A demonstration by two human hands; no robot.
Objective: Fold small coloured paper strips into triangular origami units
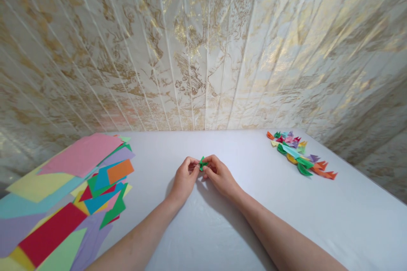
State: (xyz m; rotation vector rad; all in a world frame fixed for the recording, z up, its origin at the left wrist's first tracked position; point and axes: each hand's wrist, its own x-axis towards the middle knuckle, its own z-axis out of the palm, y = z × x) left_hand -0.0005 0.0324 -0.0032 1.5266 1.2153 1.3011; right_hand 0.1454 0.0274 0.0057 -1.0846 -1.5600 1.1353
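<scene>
Between my two hands, over the middle of the white table, is a small piece of folded green paper (202,164). My left hand (187,176) pinches its left side between thumb and fingers. On the other side, my right hand (219,174) grips it the same way, fingertips close to those of the left. Pointed green tips stick up between the fingers; the rest of the folded shape is covered by them.
Loose sheets of coloured paper, among them a pink sheet (85,154) and a red sheet (52,233), overlap on the left. Several small folded paper figures (291,151) lie grouped at the far right. A patterned curtain (203,51) hangs behind the white table (286,216).
</scene>
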